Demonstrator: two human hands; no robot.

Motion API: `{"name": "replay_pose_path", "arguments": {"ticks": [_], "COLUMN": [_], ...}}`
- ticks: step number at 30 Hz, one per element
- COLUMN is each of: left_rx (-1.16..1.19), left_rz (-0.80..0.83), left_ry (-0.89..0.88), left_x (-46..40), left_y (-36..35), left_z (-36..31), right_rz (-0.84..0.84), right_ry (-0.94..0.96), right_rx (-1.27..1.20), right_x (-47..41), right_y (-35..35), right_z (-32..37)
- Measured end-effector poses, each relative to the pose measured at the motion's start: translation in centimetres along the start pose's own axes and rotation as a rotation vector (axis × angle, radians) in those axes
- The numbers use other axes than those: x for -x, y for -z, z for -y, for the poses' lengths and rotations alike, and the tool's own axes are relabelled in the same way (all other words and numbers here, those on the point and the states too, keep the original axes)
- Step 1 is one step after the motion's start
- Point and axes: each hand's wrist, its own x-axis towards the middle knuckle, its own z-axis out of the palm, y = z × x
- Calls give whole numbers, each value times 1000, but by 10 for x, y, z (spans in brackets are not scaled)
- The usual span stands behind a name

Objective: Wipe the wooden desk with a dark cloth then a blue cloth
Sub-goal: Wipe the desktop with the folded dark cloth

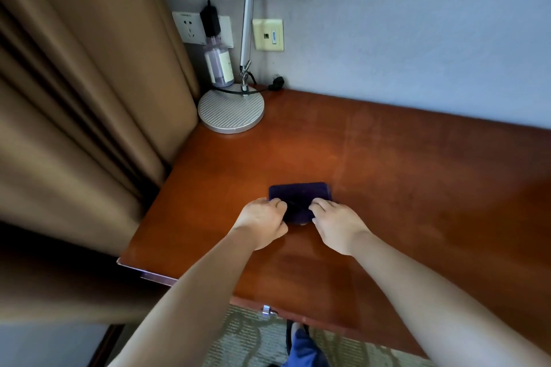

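The dark cloth lies folded on the desk, well in front of the lamp. The left hand and right hand each pinch its near edge with curled fingers.

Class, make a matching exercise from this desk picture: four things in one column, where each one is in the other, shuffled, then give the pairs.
Things:
1. folded dark cloth
2. round ribbed silver lamp base
3. clear plastic bottle
4. black plug adapter

Places:
A. in the white wall socket
B. at the desk's far left corner
C. gripped by both hands
D. behind the lamp base, by the curtain

Pairs: 1-C, 2-B, 3-D, 4-A
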Motion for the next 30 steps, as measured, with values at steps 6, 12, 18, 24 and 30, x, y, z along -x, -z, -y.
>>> {"name": "replay_pose_path", "arguments": {"ticks": [6, 12, 18, 24, 30], "left_rx": [110, 341, 418, 213, 62], "left_rz": [-25, -153, -227, -40, 8], "left_ry": [-74, 204, 351, 265, 263], "left_x": [16, 9, -12, -33, -66], "left_y": [-7, -24, -31, -41, -35], "left_z": [6, -5, -20, -21, -6], "right_rz": [-37, -143, -14, -36, -39], "right_ry": [2, -146, -167, -200, -173], "right_rx": [-88, -252, -161, -106, -116], "right_x": [7, -9, -20, -25, -52], "right_y": [6, -18, -35, -44, -39], "right_z": [0, 11, 12, 5, -18]}}
